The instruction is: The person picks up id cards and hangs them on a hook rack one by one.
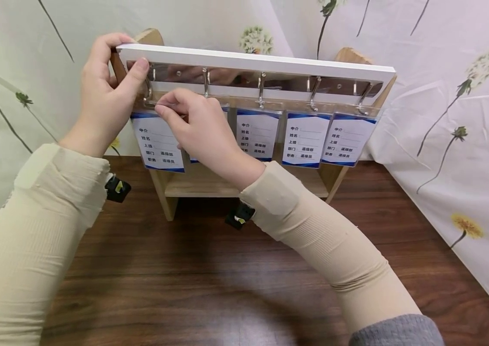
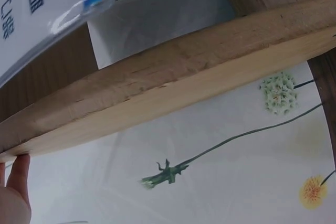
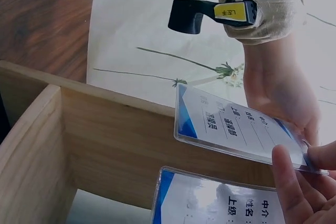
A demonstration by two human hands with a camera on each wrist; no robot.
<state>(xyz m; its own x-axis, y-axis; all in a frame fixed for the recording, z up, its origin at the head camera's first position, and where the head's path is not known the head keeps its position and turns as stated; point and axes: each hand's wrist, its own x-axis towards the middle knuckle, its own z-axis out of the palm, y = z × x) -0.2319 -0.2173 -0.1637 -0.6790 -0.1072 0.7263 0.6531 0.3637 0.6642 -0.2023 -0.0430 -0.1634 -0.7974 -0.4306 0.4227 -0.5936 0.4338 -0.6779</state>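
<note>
My left hand (image 1: 105,91) grips the left end of a white hook rail (image 1: 253,58), its thumb pressed on the front. At the leftmost metal hook (image 1: 148,89), my right hand (image 1: 209,126) pinches the top edge of a clear-sleeved name badge (image 1: 159,144) with a blue-and-white card. The same badge (image 3: 231,124) appears tilted in the right wrist view, with fingers at its end. Several similar badges (image 1: 307,139) hang along the rail to the right; the second from the left is mostly behind my right hand.
The rail tops a wooden stand (image 1: 201,189) with a low shelf, on a dark wood-look floor (image 1: 235,278). Its side panel (image 2: 157,80) crosses the left wrist view. White flower-printed cloth (image 1: 439,120) surrounds the back and sides.
</note>
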